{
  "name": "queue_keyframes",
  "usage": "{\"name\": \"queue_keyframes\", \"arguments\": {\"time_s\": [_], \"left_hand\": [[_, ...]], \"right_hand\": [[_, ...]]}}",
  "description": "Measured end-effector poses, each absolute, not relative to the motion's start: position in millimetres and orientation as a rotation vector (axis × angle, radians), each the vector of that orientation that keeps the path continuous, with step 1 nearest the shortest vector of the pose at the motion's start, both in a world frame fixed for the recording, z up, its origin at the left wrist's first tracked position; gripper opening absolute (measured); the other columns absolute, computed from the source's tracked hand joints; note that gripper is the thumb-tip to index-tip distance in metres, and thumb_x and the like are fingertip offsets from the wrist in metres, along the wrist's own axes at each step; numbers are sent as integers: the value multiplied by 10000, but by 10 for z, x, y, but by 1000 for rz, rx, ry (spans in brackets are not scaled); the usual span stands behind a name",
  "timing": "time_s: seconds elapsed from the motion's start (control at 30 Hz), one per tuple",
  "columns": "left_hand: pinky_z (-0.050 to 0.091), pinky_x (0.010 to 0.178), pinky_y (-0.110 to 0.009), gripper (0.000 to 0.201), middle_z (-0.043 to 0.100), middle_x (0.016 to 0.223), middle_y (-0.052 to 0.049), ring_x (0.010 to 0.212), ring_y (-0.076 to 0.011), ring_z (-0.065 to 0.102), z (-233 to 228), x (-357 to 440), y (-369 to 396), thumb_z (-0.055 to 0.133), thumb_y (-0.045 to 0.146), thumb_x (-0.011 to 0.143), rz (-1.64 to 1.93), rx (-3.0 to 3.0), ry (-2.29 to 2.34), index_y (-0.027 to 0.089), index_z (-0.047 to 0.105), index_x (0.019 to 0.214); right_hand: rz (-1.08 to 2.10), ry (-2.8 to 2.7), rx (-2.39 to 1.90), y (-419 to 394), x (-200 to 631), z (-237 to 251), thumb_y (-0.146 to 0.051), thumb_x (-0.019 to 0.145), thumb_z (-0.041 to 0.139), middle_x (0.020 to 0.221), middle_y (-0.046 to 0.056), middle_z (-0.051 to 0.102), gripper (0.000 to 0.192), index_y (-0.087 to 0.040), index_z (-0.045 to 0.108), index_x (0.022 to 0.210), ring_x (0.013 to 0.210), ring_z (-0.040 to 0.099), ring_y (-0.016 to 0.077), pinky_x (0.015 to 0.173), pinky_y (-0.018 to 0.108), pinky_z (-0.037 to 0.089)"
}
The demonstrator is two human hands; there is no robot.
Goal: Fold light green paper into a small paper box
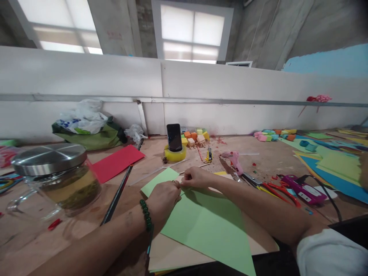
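From my feed the light is soft daylight, coming through two frosted windows [192, 32] high beyond my hands; their panes are blown out to near white. The white partition wall [115, 80] under them reads evenly bright. My left hand [163, 199] and right hand [197, 178] throw only faint, diffuse shadows toward me onto the green paper [207, 222]. Left of the left hand, the glass jar's steel lid [48, 158] carries a dull sheen and looks soft. Wide-angle bending stretches the edges; my forearms and the white sleeve [330, 253] near the lower corners smear slightly.
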State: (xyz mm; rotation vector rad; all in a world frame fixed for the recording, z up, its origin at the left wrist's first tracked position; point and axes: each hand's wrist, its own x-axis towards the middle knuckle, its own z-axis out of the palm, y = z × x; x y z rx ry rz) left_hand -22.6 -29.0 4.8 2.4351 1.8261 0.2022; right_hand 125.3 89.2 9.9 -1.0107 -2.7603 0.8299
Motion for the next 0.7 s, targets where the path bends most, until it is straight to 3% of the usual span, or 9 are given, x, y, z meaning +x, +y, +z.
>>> {"name": "queue_keyframes", "arguments": {"time_s": [0.43, 0.7], "left_hand": [[396, 631, -283, 192, 609, 723, -68, 708, -200, 580, -44, -239, -209, 471, 113, 835, 245, 2449, 1776, 163, 584, 688], [389, 616, -285, 175, 614, 723, -77, 692, -203, 589, -132, -183, -143, 501, 52, 803, 249, 2406, 1803, 156, 586, 691]], "right_hand": [[952, -2804, -1357, 1053, 1018, 214, -315, 571, 796, 435, -31, 546, 221, -187, 616, 566, 522, 582, 163, 507, 242, 427], [1219, -2669, -1368, 1069, 1186, 235, -298, 601, 802, 472, -51, 580, 240, -188, 589, 611, 470, 601, 126, 465, 211, 469]]}}
